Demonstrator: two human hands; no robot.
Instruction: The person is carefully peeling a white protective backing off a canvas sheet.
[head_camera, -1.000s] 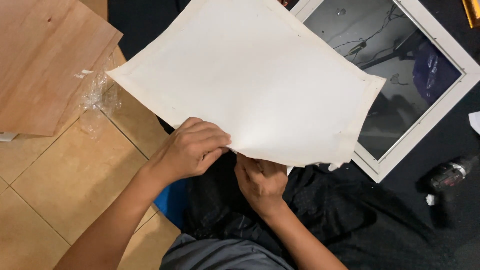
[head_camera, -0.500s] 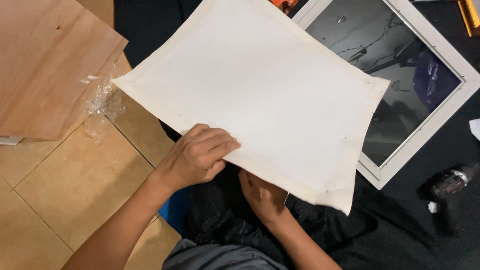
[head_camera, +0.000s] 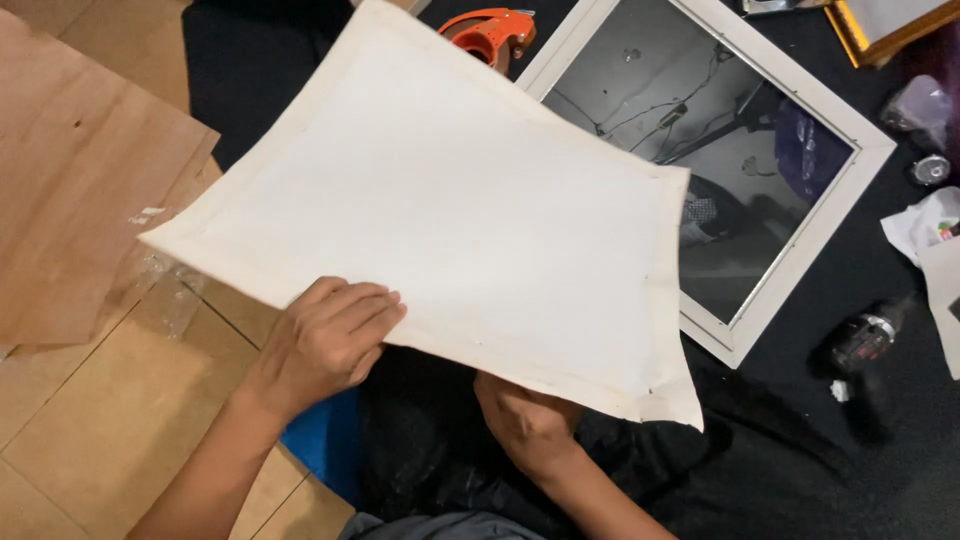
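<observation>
A large off-white canvas sheet (head_camera: 450, 210) with folded borders is held up over my lap, tilted. My left hand (head_camera: 330, 340) grips its near edge with the fingers laid on top. My right hand (head_camera: 525, 420) holds the same edge from below, its fingers hidden under the sheet. Behind the sheet, a white picture frame (head_camera: 800, 240) with reflective glass lies on a black cloth.
An orange tape dispenser (head_camera: 490, 28) peeks out past the sheet's far edge. Brown plywood boards (head_camera: 70, 170) and a bit of clear plastic wrap (head_camera: 165, 290) lie on the tiled floor at left. A dark bottle (head_camera: 865, 345) and white paper (head_camera: 925, 225) lie at right.
The canvas sheet has swung flatter and further over the frame. My left hand slid along the near edge; my right hand stays under it.
</observation>
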